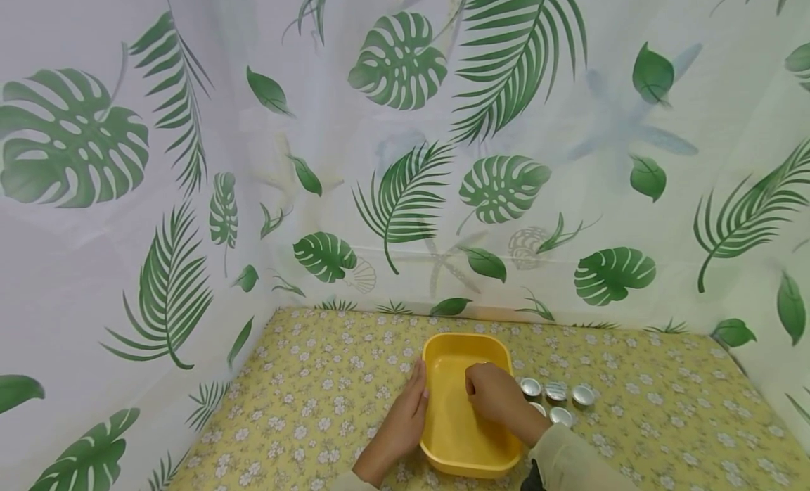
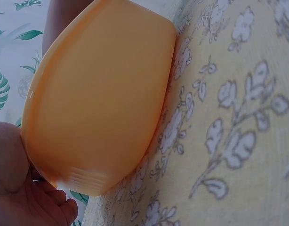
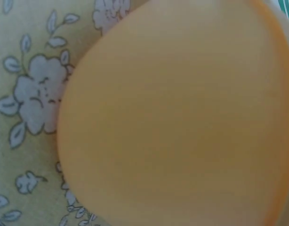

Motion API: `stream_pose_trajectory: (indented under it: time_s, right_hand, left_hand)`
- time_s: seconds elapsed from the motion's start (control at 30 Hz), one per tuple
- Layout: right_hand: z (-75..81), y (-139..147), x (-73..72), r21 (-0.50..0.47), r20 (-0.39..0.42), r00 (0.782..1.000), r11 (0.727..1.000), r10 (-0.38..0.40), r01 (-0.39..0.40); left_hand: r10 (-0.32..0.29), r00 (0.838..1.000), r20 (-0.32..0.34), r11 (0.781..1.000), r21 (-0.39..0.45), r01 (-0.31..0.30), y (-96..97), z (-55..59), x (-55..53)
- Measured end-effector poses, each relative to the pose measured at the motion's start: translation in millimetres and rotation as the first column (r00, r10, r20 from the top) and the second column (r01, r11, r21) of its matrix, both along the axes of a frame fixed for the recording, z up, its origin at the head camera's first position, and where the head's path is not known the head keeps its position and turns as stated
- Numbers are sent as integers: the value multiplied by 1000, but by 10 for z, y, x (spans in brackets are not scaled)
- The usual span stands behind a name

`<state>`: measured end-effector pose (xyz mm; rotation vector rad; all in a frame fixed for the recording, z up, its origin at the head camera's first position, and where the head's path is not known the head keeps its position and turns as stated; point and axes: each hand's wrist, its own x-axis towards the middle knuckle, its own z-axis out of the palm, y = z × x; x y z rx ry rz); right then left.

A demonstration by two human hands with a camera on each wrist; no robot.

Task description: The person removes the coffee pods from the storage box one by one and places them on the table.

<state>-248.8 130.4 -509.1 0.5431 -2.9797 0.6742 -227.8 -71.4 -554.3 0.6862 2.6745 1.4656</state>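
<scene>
A yellow plastic basin (image 1: 455, 442) stands on the flowered cloth, its rim and wall also close up in both wrist views. My left hand (image 1: 403, 417) holds the basin's left side, with the thumb by the rim and the fingers along the outside. In the left wrist view that hand (image 2: 22, 188) lies against the basin wall (image 2: 102, 94). My right hand (image 1: 496, 396) is over the basin's inside with its fingers curled. A small pale glint shows near its knuckles; whether it holds anything is hidden. The right wrist view shows only the basin wall (image 3: 172, 117) and cloth.
Several small round things with silvery tops, such as a silvery disc (image 1: 583, 395), stand on the cloth right of the basin, partly behind the right forearm. The flowered tablecloth (image 1: 329, 392) spreads around. Leaf-printed curtains (image 1: 411, 280) close off the back and sides.
</scene>
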Motion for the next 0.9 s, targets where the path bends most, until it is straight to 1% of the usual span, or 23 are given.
stream_pose_trajectory:
  time_s: [0.13, 0.27, 0.37, 0.47, 0.57, 0.73, 0.8, 0.9]
  right_hand:
    - [12, -10, -4, -21, -13, 1000, 1000, -1, 0]
    - [8, -2, -8, -36, -38, 999, 999, 21, -23]
    - [-5, 4, -2, -52, -42, 998, 998, 41, -44]
    - [-24, 7, 2, -69, -32, 998, 996, 51, -53]
    - [-37, 5, -4, -72, -2, 999, 997, 42, -42]
    - [-29, -6, -32, -44, 61, 998, 999, 22, -19]
    - [-25, -9, -46, -32, 65, 997, 999, 29, -27]
    - [-28, -7, -53, -26, 39, 998, 999, 47, -46]
  left_hand:
    - [-4, 1000, 8, 1000, -9, 4, 0, 26, 0]
    - [-8, 1000, 15, 1000, -12, 8, 0, 39, 6]
    - [-11, 1000, 20, 1000, -9, 11, -1, 37, 11]
    - [-13, 1000, 23, 1000, -5, 13, -4, 32, 12]
    - [-10, 1000, 25, 1000, -5, 10, -5, 33, 11]
    - [-5, 1000, 25, 1000, -6, 5, -4, 41, 15]
    - [-3, 1000, 24, 1000, -9, 3, -3, 42, 16]
    - [0, 1000, 23, 1000, -14, 0, -1, 48, 21]
